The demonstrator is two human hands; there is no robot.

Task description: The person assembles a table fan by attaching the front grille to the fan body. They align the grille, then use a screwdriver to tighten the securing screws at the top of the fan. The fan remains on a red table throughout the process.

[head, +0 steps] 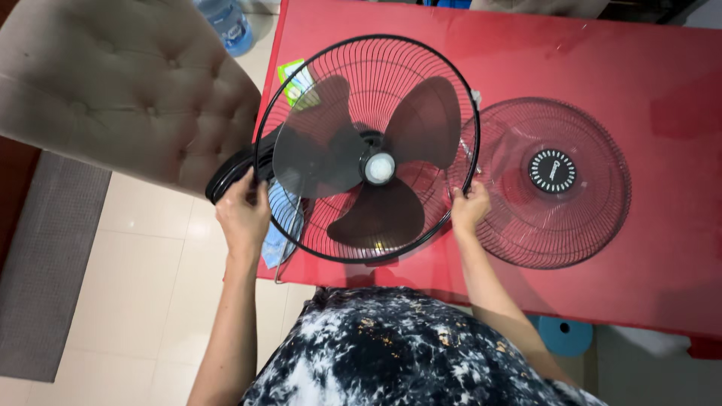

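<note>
A black fan with its rear wire guard (421,53) and three dark translucent blades (376,218) lies face up at the near left of a red table (617,68). My left hand (244,214) grips the guard's rim on the left side. My right hand (470,209) holds the rim on the right side. The loose front grille (602,225), round with a black centre cap, lies flat on the table just right of my right hand.
A beige tufted chair (120,90) stands at the left, against the fan's black base (226,177). A blue water bottle (226,22) is on the tiled floor behind it. A green packet (289,71) and a blue cloth (282,225) lie under the fan. A blue stool (565,336) sits below the table.
</note>
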